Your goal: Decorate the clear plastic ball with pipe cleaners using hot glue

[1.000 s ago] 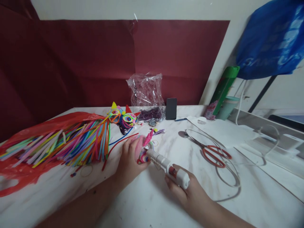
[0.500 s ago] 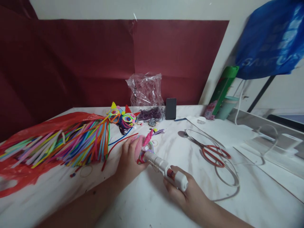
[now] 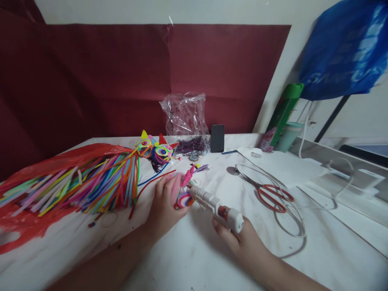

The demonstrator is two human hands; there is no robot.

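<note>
Seemingly midway: the left hand [image 3: 165, 202] grips a pink coil [image 3: 182, 195] low over the table [image 3: 188, 258], near centre. The right hand [image 3: 242, 242] is closed round a glue gun [image 3: 216, 207] whose nozzle meets the coil's right edge. The coil is wound and tufted; whether glue is out I cannot tell. Two finished faces [image 3: 156, 150] sit farther back. A pile of pipe cleaners [image 3: 91, 184] lies at left on a red bag [image 3: 24, 226]. Scissors [image 3: 269, 194] and a cord [image 3: 291, 226] lie right. The top is white and marbled, with a maroon backdrop [image 3: 91, 81] behind it and a blue bag [image 3: 342, 52] at far right.
</note>
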